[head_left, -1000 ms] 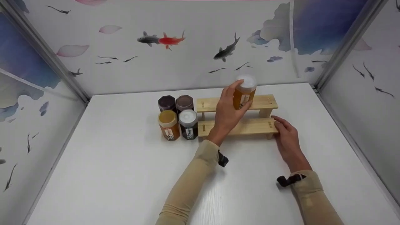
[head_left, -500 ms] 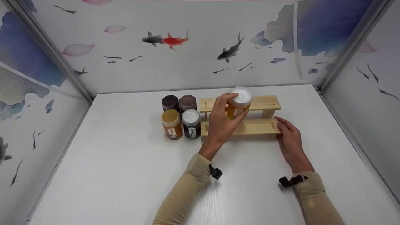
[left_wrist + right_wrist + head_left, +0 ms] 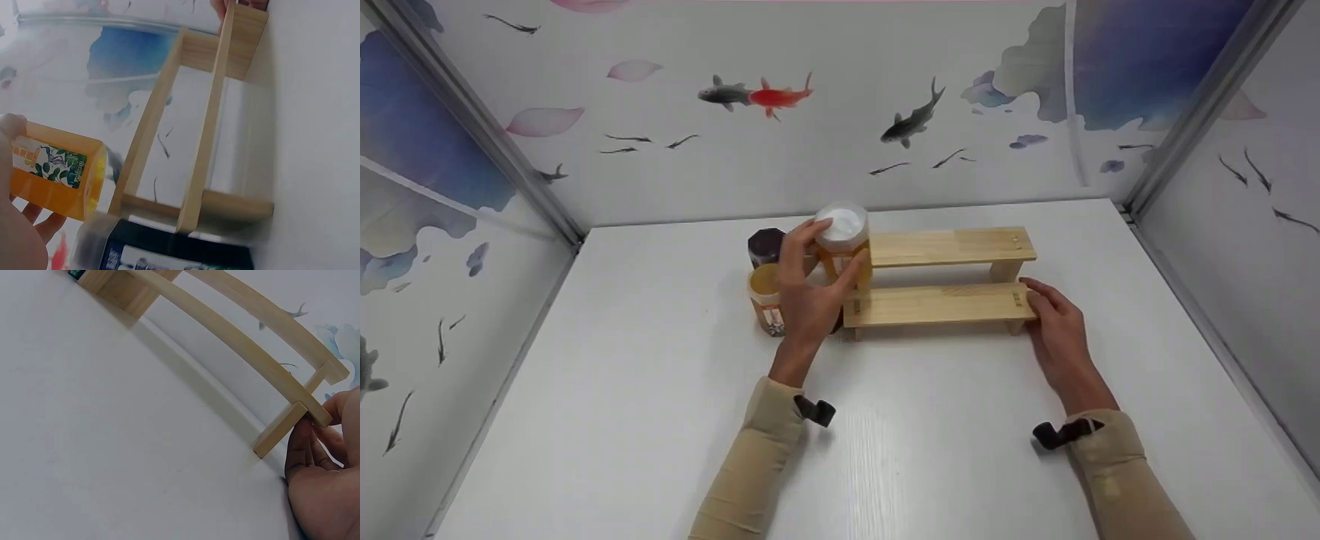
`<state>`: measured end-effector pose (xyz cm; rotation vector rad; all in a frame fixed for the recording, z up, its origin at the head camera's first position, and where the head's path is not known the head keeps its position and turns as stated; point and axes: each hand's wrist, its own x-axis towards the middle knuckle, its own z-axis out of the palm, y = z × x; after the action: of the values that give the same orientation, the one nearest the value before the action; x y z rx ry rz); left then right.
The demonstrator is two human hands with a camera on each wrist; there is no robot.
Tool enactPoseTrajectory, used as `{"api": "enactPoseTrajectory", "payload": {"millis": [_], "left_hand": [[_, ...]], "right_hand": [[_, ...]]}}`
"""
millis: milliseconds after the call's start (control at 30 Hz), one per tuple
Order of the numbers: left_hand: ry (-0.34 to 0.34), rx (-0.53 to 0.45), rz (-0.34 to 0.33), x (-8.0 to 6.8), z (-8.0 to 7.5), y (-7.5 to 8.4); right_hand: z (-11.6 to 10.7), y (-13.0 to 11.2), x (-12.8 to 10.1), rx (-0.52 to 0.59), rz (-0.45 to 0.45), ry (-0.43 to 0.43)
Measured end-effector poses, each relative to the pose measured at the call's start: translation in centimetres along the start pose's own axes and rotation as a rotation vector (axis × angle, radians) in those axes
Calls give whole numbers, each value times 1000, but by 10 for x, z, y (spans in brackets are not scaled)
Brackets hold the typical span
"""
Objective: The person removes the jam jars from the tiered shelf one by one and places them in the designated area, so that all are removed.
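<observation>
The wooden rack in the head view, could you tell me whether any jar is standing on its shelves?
No, both shelves of the wooden rack are bare; the left hand holds the amber jar at its left end.

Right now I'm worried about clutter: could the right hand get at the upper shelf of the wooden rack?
Probably yes. The right hand touches the lower shelf's right end, and the upper shelf just beyond it is bare; the left hand holds the orange jar at the rack's far end.

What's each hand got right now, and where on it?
The left hand grips the amber jar by its sides, below the white lid. The right hand holds nothing; its fingers rest against the wooden rack's lower-shelf end.
</observation>
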<state>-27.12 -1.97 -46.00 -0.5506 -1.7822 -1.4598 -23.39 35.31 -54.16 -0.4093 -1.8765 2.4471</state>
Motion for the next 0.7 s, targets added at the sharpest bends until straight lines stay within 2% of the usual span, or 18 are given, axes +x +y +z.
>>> {"api": "enactPoseTrajectory", "payload": {"millis": [233, 433, 567, 700], "left_hand": [[86, 59, 6, 14, -54, -14], [150, 120, -60, 16, -97, -25], [164, 150, -108, 13, -117, -26], [190, 163, -149, 10, -131, -27]], "right_hand": [[-1, -2, 0, -1, 11, -2], [-2, -2, -1, 2, 12, -8], [-2, -2, -2, -6, 9, -14], [-1, 0, -2, -11, 1, -13]]}}
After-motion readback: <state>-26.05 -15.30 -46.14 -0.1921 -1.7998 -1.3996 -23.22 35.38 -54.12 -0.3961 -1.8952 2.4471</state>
